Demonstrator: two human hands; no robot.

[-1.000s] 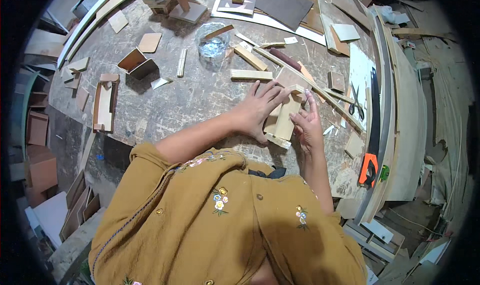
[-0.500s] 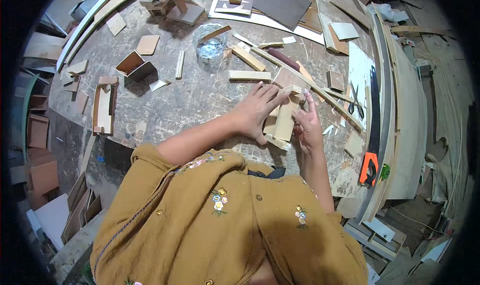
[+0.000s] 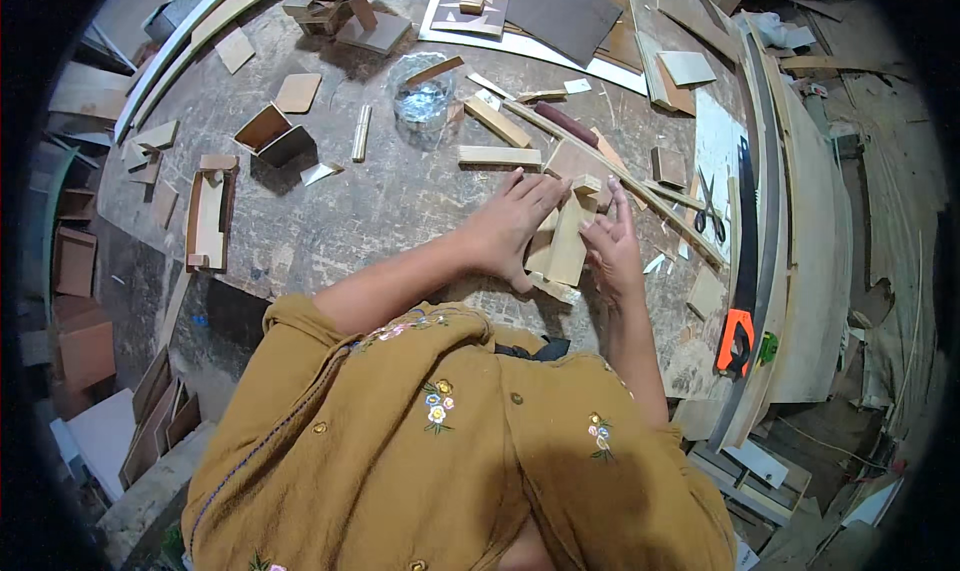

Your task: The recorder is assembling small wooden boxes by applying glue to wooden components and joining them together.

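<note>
A small assembly of pale wood pieces point(image 3: 569, 249) lies between my hands near the table's front edge, with a flat strip tilted up on top. My left hand point(image 3: 508, 228) grips its left side, fingers at the far end and thumb low at the near end. On the other side, my right hand point(image 3: 620, 259) has its thumb against the strip's edge and its index finger stretched forward. The other right fingers are curled and partly hidden. Just beyond my left fingers lies a wooden block point(image 3: 499, 154), close to a brown flat board point(image 3: 578, 161).
A glass bowl of water point(image 3: 422, 96) stands ahead, a strip across its rim. At right lie scissors point(image 3: 710, 209) and a handsaw with an orange handle point(image 3: 737, 339). Leftward are an open-sided brown box point(image 3: 272, 137) and a narrow tray point(image 3: 208, 221). Long strips edge the table.
My right thumb has shifted up onto the top strip, and the right hand has turned slightly. The strip sits a little differently. My left hand stays almost in place.
</note>
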